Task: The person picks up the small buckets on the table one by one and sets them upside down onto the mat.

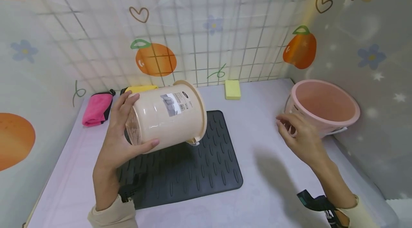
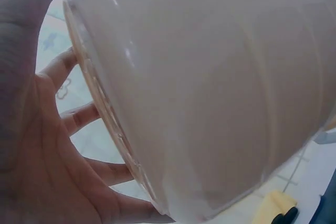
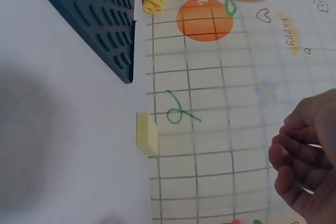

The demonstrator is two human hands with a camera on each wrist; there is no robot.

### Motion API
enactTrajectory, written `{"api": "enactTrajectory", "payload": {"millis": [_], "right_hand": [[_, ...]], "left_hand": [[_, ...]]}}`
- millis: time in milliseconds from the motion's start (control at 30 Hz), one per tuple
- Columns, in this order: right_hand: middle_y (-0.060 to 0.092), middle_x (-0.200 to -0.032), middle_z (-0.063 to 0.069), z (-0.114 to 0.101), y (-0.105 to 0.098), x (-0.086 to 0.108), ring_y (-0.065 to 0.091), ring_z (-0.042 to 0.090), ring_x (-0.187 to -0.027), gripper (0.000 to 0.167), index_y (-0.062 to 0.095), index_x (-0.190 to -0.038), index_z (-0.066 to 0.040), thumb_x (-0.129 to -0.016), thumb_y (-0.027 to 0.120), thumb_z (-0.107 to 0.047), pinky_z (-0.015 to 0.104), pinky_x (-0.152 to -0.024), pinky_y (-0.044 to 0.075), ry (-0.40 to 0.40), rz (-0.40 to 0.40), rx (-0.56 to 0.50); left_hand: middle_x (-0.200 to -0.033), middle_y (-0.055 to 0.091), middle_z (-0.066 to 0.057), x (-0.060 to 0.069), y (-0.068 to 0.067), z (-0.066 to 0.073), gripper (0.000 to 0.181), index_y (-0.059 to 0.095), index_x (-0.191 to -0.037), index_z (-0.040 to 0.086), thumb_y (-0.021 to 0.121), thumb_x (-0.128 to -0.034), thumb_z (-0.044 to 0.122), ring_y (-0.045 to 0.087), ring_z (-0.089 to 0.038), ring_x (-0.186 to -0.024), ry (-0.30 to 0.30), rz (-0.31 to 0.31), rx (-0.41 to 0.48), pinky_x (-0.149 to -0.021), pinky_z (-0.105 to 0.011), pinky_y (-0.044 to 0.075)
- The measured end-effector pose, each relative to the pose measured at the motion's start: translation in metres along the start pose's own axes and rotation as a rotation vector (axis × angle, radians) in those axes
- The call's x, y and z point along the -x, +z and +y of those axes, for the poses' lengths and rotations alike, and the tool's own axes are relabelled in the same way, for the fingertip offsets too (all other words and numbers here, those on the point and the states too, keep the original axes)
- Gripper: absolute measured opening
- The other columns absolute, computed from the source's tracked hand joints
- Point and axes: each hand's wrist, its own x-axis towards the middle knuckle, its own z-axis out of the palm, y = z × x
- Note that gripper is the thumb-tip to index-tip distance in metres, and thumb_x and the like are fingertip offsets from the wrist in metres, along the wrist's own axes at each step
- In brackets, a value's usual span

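Note:
A cream bucket (image 1: 164,120) with a printed label lies on its side in the air over a black ridged mat (image 1: 215,167), its mouth turned to the right. My left hand (image 1: 116,142) grips it at the base end, with the thumb along the near side and the fingers spread at the far edge. In the left wrist view its smooth wall (image 2: 199,98) fills most of the picture. My right hand (image 1: 300,140) hovers with loosely bent fingers and holds nothing. Behind that hand stands a pink bucket (image 1: 322,90), upright with its handle lowered; whether they touch I cannot tell.
A yellow sponge (image 1: 232,89) is by the back wall. At the back left are a folded pink cloth (image 1: 96,110) with black trim and a yellow cloth (image 1: 141,88), partly hidden by the cream bucket. Printed curtains enclose the white table (image 1: 257,128).

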Motion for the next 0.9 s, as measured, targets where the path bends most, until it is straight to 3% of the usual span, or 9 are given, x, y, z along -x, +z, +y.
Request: {"api": "enactTrajectory", "payload": {"millis": [333, 533, 767, 900], "right_hand": [[0.062, -0.095, 0.009, 0.008, -0.016, 0.000, 0.051, 0.014, -0.070, 0.026, 0.071, -0.107, 0.000, -0.081, 0.076, 0.002, 0.016, -0.062, 0.038, 0.033, 0.021, 0.112], [0.062, -0.101, 0.011, 0.015, -0.028, 0.004, 0.050, 0.015, -0.070, 0.032, 0.071, -0.112, -0.001, -0.081, 0.076, 0.001, 0.014, -0.062, 0.037, 0.055, 0.042, 0.137], [0.064, -0.106, 0.013, 0.025, -0.035, 0.005, 0.048, 0.013, -0.067, 0.032, 0.071, -0.111, -0.001, -0.079, 0.074, 0.002, 0.014, -0.062, 0.036, 0.005, 0.094, 0.165], [0.064, -0.108, 0.012, 0.027, -0.038, 0.006, 0.047, 0.012, -0.067, 0.033, 0.071, -0.112, -0.001, -0.079, 0.074, 0.001, 0.014, -0.061, 0.035, 0.023, 0.081, 0.181]], "left_hand": [[-0.162, 0.017, 0.004, 0.008, -0.009, -0.029, 0.117, 0.040, -0.153, 0.029, 0.099, -0.0524, 0.018, 0.016, -0.016, -0.145, -0.026, -0.018, -0.129, -0.089, -0.071, 0.044], [-0.162, 0.018, 0.007, 0.012, -0.017, -0.027, 0.118, 0.042, -0.152, 0.029, 0.100, -0.0503, 0.019, 0.018, -0.016, -0.145, -0.053, -0.005, -0.138, -0.092, -0.070, 0.042], [-0.161, 0.018, 0.004, 0.018, -0.027, -0.024, 0.118, 0.041, -0.152, 0.029, 0.100, -0.0509, 0.019, 0.020, -0.020, -0.143, -0.078, 0.002, -0.187, -0.088, -0.074, 0.042], [-0.161, 0.018, 0.006, 0.021, -0.030, -0.022, 0.117, 0.041, -0.152, 0.031, 0.100, -0.0511, 0.019, 0.023, -0.022, -0.142, -0.091, 0.014, -0.196, -0.090, -0.072, 0.041]]}}
